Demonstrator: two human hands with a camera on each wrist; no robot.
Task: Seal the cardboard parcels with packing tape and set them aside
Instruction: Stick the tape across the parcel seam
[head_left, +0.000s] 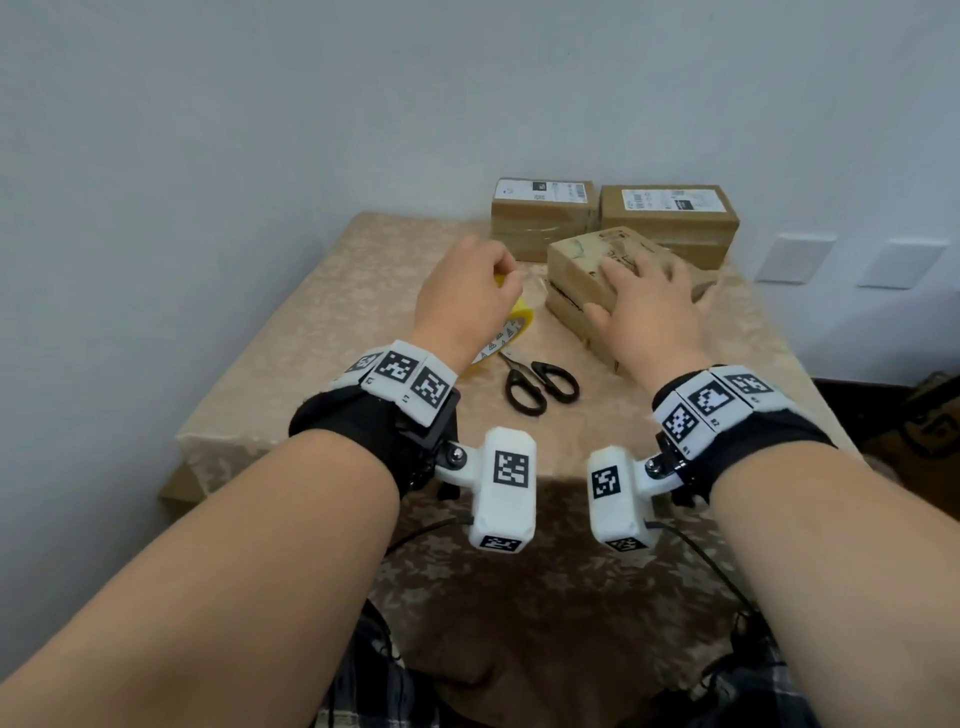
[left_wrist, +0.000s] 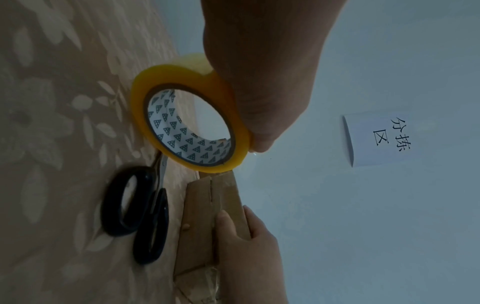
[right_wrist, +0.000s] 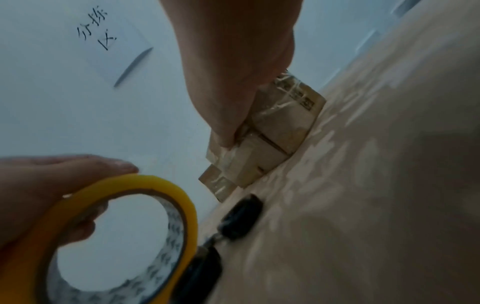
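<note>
Head view: nearest us on the patterned table (head_left: 291, 364), bare cloth runs to the front edge. Beyond it lies one pair of black scissors (head_left: 540, 387), closed. Our left hand (head_left: 467, 296) curls round the single yellow tape roll (head_left: 506, 332), held on edge just above the scissors. Our right hand (head_left: 649, 306) lies flat, fingers spread, on the nearest parcel (head_left: 582, 270), a brown, scuffed box already bearing strips of clear tape. Two more labelled parcels (head_left: 670, 215) sit against the wall, three in all.
</note>
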